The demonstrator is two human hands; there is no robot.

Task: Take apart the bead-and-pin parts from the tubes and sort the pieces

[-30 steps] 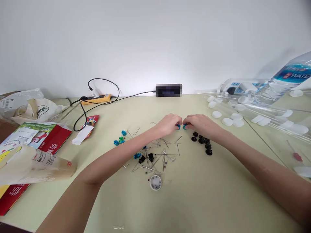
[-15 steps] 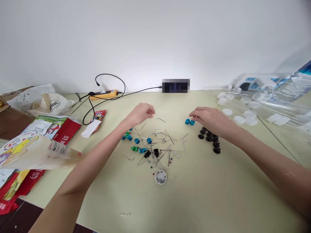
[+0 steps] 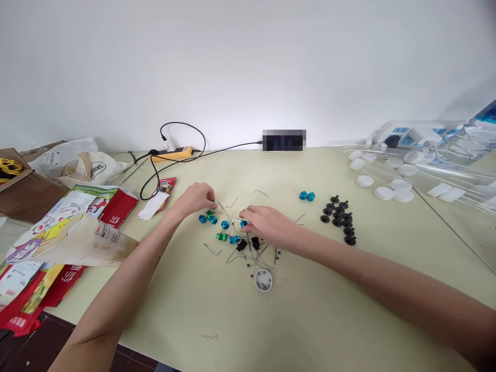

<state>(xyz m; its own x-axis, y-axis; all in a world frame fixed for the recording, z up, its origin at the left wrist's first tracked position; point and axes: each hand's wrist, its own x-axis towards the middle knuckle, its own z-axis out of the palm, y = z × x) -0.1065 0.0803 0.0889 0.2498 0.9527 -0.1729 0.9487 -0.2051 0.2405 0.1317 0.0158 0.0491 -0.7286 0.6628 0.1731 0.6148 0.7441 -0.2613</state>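
Note:
My left hand (image 3: 197, 198) rests curled on the pale green table (image 3: 310, 289), fingertips pinched at a small green part (image 3: 210, 213) among blue beads (image 3: 212, 219). To its right, my right hand (image 3: 265, 223) reaches across the pile of thin metal pins (image 3: 256, 248), its fingertips closed on a blue bead (image 3: 243, 223). Two blue beads (image 3: 307, 196) lie together further right. A cluster of black knobs (image 3: 340, 219) sits beyond them. A green piece (image 3: 221, 236) and black pieces (image 3: 248, 243) lie in the pile.
A small white cap (image 3: 263, 280) sits in front of the pile. Red and green boxes and a paper bag (image 3: 81, 240) crowd the left edge. A yellow power strip (image 3: 172, 153) with black cable lies at the back. White caps (image 3: 383, 192), clear tubes and a power strip (image 3: 411, 135) fill the right.
My hands parted from the two blue beads, which now lie on the table. My right hand crossed left to the pile; my left hand dropped to the beads at its left.

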